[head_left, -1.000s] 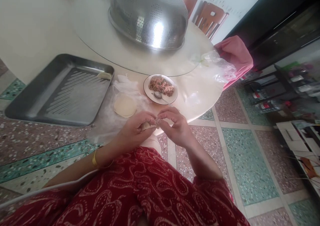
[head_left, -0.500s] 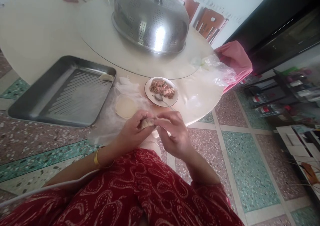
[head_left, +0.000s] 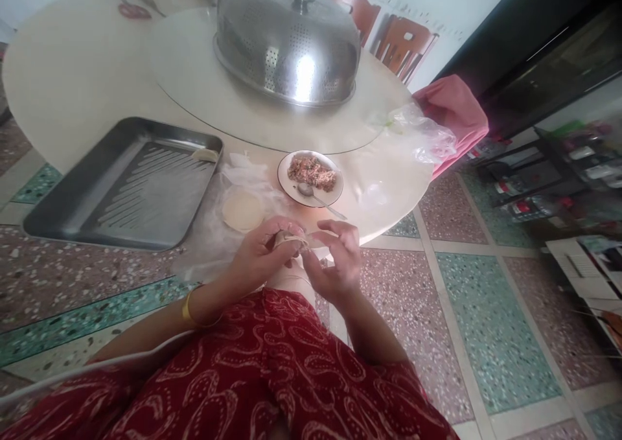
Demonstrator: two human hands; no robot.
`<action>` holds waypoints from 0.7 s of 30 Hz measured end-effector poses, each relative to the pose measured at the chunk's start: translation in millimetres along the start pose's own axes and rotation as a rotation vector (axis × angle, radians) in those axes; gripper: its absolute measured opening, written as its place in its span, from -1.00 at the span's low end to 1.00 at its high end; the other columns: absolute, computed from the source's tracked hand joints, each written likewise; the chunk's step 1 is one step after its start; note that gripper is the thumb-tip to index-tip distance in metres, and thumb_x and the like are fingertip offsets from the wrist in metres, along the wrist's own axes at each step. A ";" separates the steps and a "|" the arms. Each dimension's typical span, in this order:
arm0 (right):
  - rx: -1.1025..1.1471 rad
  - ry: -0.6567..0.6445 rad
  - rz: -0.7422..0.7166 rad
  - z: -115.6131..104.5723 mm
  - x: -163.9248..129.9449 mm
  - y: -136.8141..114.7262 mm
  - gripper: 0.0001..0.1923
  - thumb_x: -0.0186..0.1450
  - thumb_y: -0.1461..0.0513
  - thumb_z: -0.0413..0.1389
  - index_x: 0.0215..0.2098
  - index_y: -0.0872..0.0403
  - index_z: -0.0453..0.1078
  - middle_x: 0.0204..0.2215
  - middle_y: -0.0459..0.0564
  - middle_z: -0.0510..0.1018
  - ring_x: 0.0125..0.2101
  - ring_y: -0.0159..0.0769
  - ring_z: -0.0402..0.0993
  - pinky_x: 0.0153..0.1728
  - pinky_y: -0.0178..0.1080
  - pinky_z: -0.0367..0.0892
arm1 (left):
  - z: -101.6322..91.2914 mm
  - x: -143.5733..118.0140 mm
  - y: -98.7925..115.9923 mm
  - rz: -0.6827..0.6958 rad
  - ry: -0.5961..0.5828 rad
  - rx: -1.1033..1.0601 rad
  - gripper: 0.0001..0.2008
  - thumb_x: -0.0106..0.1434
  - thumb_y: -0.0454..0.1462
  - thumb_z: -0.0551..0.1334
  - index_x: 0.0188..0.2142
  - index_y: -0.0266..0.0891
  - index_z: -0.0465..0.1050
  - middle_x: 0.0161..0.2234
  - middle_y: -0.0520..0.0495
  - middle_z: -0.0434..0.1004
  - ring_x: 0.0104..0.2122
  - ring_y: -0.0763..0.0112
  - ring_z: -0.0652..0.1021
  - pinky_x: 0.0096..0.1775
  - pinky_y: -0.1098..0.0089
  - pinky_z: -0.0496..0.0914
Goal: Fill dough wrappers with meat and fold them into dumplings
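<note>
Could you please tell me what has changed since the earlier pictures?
The right hand has opened its fingers away from its thumb, which seems to stay at the dumpling. The left hand still holds it. The dough wrapper, baking tray, plate of filling and spoon have stayed put.

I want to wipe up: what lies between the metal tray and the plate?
The head view shows crumpled whitish sheeting, with a pale dough round on its near part.
</note>
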State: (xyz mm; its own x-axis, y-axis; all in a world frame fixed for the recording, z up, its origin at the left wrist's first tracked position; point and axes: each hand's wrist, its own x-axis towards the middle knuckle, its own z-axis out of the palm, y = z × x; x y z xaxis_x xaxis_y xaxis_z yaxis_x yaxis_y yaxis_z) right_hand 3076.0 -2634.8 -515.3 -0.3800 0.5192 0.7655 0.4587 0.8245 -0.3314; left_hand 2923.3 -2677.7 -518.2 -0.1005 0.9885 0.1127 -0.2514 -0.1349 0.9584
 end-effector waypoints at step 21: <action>1.771 -0.068 1.344 8.7 -0.7 -8.7 -0.44 0.31 -0.16 -0.12 0.00 -0.02 0.42 -0.02 0.00 0.58 0.00 -0.17 0.49 0.03 -0.03 0.42 | 10.8 8.7 -2.5 0.613 -0.441 0.776 -0.92 0.34 -0.34 0.17 -0.24 -0.21 0.45 -0.12 -0.11 0.55 -0.07 0.32 0.52 0.02 0.24 0.40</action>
State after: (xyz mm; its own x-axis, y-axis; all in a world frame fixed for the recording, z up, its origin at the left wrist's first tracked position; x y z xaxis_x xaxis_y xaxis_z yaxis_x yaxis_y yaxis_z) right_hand 3065.3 -2640.4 -517.8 -0.5955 0.7562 -0.2713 -0.5648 -0.6342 -0.5280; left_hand 2933.5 -2668.1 -516.8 0.3924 0.7258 0.5650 0.4173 -0.6879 0.5939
